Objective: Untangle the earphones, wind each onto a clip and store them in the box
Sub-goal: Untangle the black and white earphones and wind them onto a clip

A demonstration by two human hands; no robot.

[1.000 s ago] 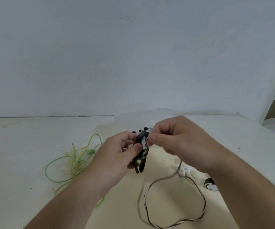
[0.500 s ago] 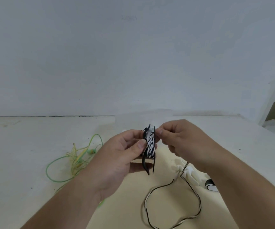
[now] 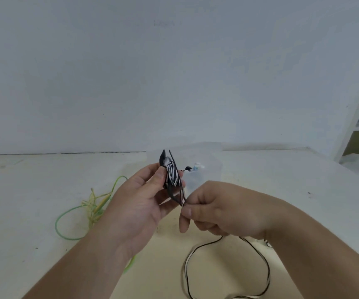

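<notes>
Striped earphone [image 3: 172, 176]: partly wound on a black clip [image 3: 163, 157], centre frame, held above the counter [image 3: 23, 190].
Left hand [image 3: 139, 203]: fingers and thumb grip the clip.
Right hand [image 3: 224, 210]: fingers pinch the cable just below the clip.
Slack cable [image 3: 266, 264]: loops on the counter, lower right.
Green earphone [image 3: 92, 206]: tangled, left of centre.
Box [image 3: 200, 174]: translucent, behind the hands.

1 head-worn camera faces forward and down, close above left hand [image 3: 139, 203] and right hand [image 3: 224, 209]; wall [image 3: 174, 72] beyond.
</notes>
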